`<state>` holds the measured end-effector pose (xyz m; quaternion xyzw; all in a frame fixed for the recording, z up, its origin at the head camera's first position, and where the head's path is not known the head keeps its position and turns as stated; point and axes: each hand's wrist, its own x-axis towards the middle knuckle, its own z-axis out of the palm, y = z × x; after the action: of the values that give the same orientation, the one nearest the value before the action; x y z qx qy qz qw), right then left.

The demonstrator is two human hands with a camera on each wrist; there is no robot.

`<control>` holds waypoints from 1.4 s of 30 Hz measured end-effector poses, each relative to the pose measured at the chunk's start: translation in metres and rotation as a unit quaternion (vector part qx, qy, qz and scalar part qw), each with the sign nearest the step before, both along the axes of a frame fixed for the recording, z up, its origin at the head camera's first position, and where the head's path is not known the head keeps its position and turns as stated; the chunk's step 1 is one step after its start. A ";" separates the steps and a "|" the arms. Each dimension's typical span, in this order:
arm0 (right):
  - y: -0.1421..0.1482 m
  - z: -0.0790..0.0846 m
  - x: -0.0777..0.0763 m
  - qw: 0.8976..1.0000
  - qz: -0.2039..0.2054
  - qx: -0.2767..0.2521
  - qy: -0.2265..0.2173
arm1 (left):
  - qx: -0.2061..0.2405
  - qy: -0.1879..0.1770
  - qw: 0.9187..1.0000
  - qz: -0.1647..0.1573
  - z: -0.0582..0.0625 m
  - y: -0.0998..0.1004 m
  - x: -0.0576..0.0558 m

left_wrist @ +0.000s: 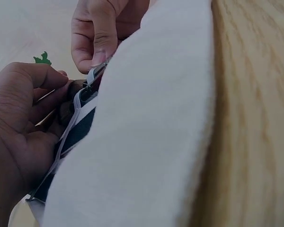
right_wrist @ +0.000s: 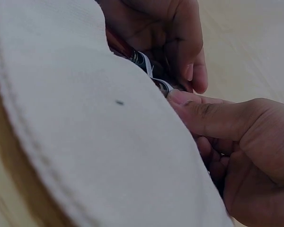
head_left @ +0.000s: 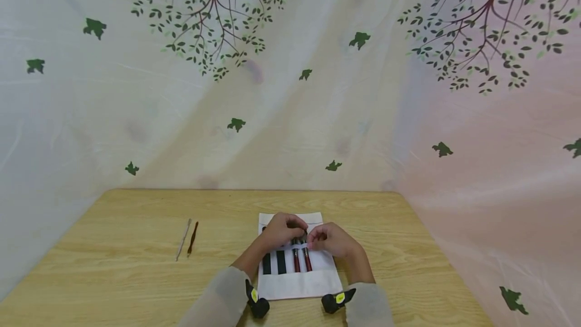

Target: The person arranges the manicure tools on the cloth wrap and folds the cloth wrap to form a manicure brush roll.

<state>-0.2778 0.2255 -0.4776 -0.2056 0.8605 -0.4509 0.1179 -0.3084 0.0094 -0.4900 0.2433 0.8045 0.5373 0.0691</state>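
A white cloth tool pouch [head_left: 299, 286] lies unrolled on the table, with a white elastic band [left_wrist: 77, 100] across it. Two red-handled tools [head_left: 297, 260] with metal collars stand side by side under the band, their lower ends in the pocket. My left hand [head_left: 283, 230] holds the dark upper end [left_wrist: 66, 111] of one tool between curled fingers and thumb. Close by on the right, my right hand [head_left: 335, 239] pinches the elastic band beside the tools with thumb and fingertip. Fingers partly hide the tool heads, so their exact kind is unclear.
Two dark flat strips [head_left: 281, 262] sit in the pouch's left slots. Left of the pouch, a slim silver tool [head_left: 183, 239] and a reddish-brown tool [head_left: 192, 238] lie on the wooden table [head_left: 113, 261]. A leaf-printed curtain [head_left: 290, 155] hangs behind the table.
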 end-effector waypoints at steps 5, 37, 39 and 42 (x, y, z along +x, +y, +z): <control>0.000 0.001 0.000 1.000 0.005 0.009 0.006 | 0.028 -0.017 0.999 0.000 0.003 -0.001 -0.003; 0.012 0.018 0.011 0.996 -0.065 0.061 0.022 | -0.094 0.072 0.985 0.125 0.043 -0.181 -0.001; 0.015 0.019 0.012 0.995 -0.069 0.065 0.017 | -0.101 0.069 0.984 0.133 0.042 -0.192 0.002; 0.018 0.018 0.012 0.995 -0.072 0.066 0.010 | -0.108 0.060 0.982 0.142 0.040 -0.206 0.006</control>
<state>-0.2660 0.2434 -0.4593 -0.1391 0.9020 -0.3986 0.0902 -0.3028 -0.1961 -0.4499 0.1495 0.8871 0.4357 -0.0302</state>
